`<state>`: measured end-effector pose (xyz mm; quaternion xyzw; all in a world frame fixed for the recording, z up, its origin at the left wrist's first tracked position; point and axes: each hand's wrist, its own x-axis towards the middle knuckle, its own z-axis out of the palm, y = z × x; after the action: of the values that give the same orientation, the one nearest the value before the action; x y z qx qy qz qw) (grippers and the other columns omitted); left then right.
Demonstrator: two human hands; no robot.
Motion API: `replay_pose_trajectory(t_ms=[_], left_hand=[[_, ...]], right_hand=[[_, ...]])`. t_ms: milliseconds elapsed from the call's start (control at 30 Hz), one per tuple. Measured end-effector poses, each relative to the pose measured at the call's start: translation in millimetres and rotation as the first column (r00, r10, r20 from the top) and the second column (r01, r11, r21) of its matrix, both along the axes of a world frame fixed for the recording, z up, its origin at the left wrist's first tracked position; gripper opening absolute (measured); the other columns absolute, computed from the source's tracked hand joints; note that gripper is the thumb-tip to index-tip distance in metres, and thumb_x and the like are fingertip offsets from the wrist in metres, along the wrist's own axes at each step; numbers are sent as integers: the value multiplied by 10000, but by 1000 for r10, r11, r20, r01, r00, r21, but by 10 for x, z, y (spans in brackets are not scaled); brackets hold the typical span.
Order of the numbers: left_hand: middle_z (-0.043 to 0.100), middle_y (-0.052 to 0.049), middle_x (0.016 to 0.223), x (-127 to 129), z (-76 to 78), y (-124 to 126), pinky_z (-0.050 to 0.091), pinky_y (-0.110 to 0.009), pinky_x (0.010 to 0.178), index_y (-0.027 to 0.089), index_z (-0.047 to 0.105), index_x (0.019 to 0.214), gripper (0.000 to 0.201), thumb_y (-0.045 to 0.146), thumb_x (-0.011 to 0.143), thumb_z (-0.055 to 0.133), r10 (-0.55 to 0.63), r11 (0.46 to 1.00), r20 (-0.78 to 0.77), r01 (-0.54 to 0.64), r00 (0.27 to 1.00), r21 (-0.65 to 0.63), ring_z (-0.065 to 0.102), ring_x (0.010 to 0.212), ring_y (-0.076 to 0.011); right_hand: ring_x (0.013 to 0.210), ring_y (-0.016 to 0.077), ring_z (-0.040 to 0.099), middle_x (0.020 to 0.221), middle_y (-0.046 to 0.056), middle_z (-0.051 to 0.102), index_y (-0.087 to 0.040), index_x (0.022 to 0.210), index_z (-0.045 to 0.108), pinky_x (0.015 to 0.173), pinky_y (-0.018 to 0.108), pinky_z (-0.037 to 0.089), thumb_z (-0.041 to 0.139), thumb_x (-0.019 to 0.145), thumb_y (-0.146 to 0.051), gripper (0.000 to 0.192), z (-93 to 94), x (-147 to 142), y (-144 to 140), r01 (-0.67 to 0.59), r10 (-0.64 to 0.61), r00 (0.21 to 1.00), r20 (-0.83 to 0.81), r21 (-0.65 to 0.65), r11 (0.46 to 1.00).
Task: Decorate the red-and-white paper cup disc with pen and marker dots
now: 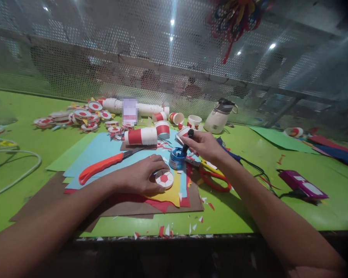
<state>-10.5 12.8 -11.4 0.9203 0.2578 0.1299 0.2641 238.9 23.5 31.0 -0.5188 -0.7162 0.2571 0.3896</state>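
While a perforated metal screen (150,46) closes off the far edge, the green bench (249,208) carries everything else, with coloured paper sheets (104,154) stacked in layers near its front edge at the middle. Toward the far left corner lies a heap of red and white paper discs (75,117), and beside it toward the middle, a row of red and white paper cups (142,136) on their sides. A white jug (219,116) stands by the far edge, right of the cups. An orange-handled knife (101,166) lies on the blue sheet, and a purple device (303,184) with a cable rests near the right edge. Red-handled scissors (214,179) lie just right of the paper stack. The left hand (140,178) lies palm down on the sheets, fingers curled around a small round disc (164,179) with a red and white pattern, pressing it flat. The right hand (204,146) pinches a black brush handle (188,139) whose lower end dips into a small blue pot (176,159), just behind the disc.
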Motion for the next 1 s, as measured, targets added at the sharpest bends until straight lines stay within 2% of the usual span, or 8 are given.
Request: replay_pose_trajectory(t_ms=[133, 233, 300, 400, 467, 633, 767, 1000], left_hand=[[566, -86, 1171, -11, -5, 3, 477, -391, 978, 191, 628, 1186, 424, 415, 831, 688, -2, 1000, -6, 2, 1000, -18, 568, 1081, -259], [569, -83, 1164, -9, 3, 4, 477, -391, 964, 198, 629, 1191, 431, 418, 826, 696, 1, 1000, -11, -1, 1000, -22, 566, 1076, -260], [570, -82, 1160, -5, 3, 7, 473, -392, 965, 198, 632, 1192, 439, 424, 823, 704, -2, 1000, -11, 1, 1000, -22, 564, 1078, -261], [573, -83, 1145, 1, -11, 16, 472, -395, 955, 195, 639, 1160, 452, 461, 805, 723, 1, 1000, -6, -1, 1000, -24, 561, 1058, -262], [574, -84, 1129, 2, -27, 23, 479, -392, 922, 191, 638, 1133, 474, 485, 777, 744, 9, 1000, -10, -9, 1000, -30, 558, 1027, -260], [580, -77, 1134, 4, -67, 43, 473, -386, 913, 199, 634, 1126, 500, 490, 748, 783, 26, 998, 5, -26, 1000, -58, 550, 1032, -257], [583, -81, 1147, 17, -78, 41, 471, -401, 931, 199, 624, 1110, 521, 523, 741, 797, 23, 998, 3, -22, 1000, -55, 541, 1053, -269], [579, -66, 1142, 25, -89, 19, 468, -387, 911, 208, 581, 1086, 584, 598, 725, 821, 15, 999, 4, -14, 1000, -28, 533, 1043, -262]], right_hand=[[471, 87, 410, 520, -57, 484, -202, 670, 590, 473, 265, 338, 738, 844, -584, 446, 251, 7, -185, 18, -1, 997, -72, 230, 973], [450, 82, 447, 539, -53, 534, -213, 708, 602, 454, 252, 367, 747, 861, -561, 407, 356, 39, -317, 38, 15, 981, -192, 270, 962], [474, 100, 521, 589, -40, 591, -224, 806, 646, 452, 252, 411, 743, 858, -587, 379, 355, 69, -392, 13, 52, 953, -297, 213, 977], [571, 145, 625, 674, -16, 654, -245, 970, 690, 496, 274, 493, 743, 836, -631, 412, 270, 101, -489, -120, 128, 906, -404, 47, 992], [583, 157, 634, 682, -10, 659, -244, 984, 691, 514, 291, 519, 763, 810, -640, 438, 185, 103, -541, -175, 132, 881, -454, -54, 983], [422, 84, 418, 523, -93, 458, -247, 834, 601, 412, 230, 375, 871, 737, -506, 386, -29, 41, -597, -138, 9, 821, -571, -183, 973], [398, 76, 326, 516, -102, 369, -252, 790, 538, 373, 236, 276, 815, 776, -538, 398, -182, -37, -608, -53, -61, 847, -528, -197, 979], [424, 109, 468, 559, -47, 528, -229, 841, 638, 398, 258, 366, 739, 851, -604, 388, -312, -135, -685, -62, -33, 878, -478, -182, 981]])
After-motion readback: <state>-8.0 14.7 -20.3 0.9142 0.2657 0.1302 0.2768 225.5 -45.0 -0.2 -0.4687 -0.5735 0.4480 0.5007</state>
